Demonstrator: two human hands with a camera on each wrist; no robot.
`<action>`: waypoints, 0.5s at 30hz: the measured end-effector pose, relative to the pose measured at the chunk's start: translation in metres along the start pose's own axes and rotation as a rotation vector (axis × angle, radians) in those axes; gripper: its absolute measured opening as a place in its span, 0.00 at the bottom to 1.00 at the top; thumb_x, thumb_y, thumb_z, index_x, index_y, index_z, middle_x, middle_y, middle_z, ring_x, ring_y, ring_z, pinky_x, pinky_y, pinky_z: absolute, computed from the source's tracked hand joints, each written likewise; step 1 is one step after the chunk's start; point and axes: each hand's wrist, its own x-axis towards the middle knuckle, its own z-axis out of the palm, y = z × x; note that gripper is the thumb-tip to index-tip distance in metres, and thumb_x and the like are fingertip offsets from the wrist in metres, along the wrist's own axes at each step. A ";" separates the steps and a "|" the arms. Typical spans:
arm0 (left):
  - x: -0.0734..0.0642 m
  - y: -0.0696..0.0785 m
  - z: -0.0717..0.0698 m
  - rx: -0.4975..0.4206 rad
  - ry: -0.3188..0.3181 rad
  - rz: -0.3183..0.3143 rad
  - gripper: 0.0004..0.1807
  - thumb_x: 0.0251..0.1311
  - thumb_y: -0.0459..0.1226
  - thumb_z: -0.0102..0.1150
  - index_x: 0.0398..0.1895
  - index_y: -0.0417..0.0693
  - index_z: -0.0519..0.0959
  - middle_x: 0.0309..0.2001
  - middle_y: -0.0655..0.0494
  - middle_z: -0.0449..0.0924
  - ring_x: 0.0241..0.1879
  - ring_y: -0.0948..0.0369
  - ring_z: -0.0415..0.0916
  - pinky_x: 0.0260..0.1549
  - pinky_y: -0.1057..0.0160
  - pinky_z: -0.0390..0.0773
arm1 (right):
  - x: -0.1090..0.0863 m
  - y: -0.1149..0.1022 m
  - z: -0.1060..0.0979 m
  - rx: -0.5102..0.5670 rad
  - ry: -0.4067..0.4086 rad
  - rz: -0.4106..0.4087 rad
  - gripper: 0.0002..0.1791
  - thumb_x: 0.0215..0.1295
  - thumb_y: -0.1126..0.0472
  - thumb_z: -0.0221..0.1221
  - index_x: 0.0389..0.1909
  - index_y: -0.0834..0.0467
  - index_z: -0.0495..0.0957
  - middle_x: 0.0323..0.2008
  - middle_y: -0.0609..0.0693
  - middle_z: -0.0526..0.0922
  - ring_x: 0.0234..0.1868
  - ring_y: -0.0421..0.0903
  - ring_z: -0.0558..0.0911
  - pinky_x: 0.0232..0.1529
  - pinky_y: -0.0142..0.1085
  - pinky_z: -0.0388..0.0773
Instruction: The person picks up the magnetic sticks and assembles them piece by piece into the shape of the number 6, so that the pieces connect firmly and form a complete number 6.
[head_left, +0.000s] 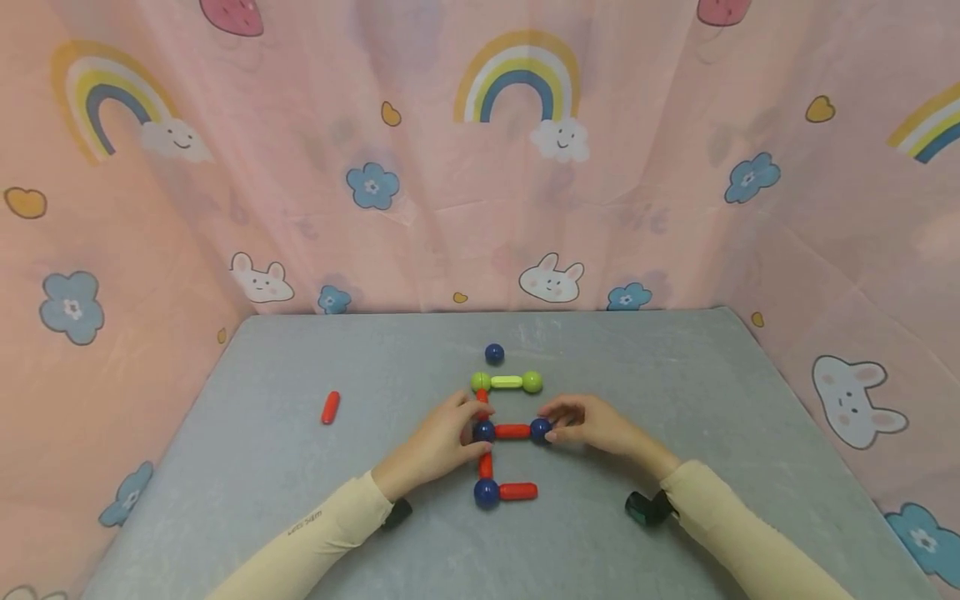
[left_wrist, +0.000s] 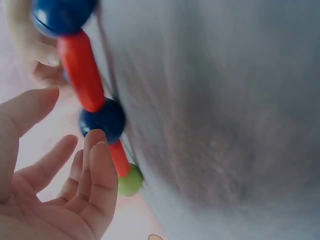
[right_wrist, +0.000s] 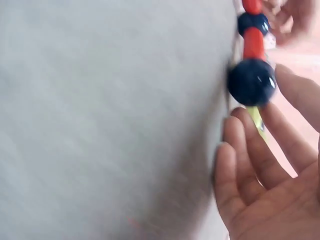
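Blue balls, red rods and a green piece form an E-like figure on the table. My left hand [head_left: 438, 442] is around the middle-left blue ball [head_left: 484, 431]; in the left wrist view its fingertips overlap a ball and the thumb stands apart. My right hand [head_left: 596, 425] holds the blue ball [head_left: 540, 430] at the right end of the middle red rod [head_left: 513, 432], thumb and fingers at its sides. At the figure's top is a green rod [head_left: 507, 382] between two green balls. A lower blue ball [head_left: 486, 493] bears a red rod [head_left: 518, 492] pointing right.
A loose blue ball [head_left: 494, 354] lies behind the green rod. Farther left is a loose red rod [head_left: 331, 407]. The grey table [head_left: 247, 467] meets a pink patterned curtain [head_left: 450, 242] at its back and sides.
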 end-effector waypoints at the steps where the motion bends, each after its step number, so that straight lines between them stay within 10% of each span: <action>1: -0.004 0.001 0.000 -0.013 0.004 -0.006 0.25 0.57 0.45 0.71 0.58 0.52 0.77 0.43 0.56 0.74 0.28 0.69 0.69 0.28 0.72 0.71 | 0.001 -0.001 -0.002 -0.011 -0.009 -0.009 0.21 0.61 0.54 0.67 0.54 0.55 0.80 0.48 0.53 0.85 0.46 0.44 0.81 0.47 0.36 0.77; 15: -0.068 0.023 0.012 -0.125 -0.116 -0.062 0.25 0.56 0.44 0.71 0.58 0.60 0.77 0.41 0.61 0.75 0.31 0.72 0.70 0.28 0.74 0.71 | 0.051 -0.035 -0.021 -0.105 0.053 -0.040 0.18 0.63 0.52 0.66 0.53 0.51 0.82 0.48 0.47 0.85 0.47 0.45 0.79 0.50 0.39 0.77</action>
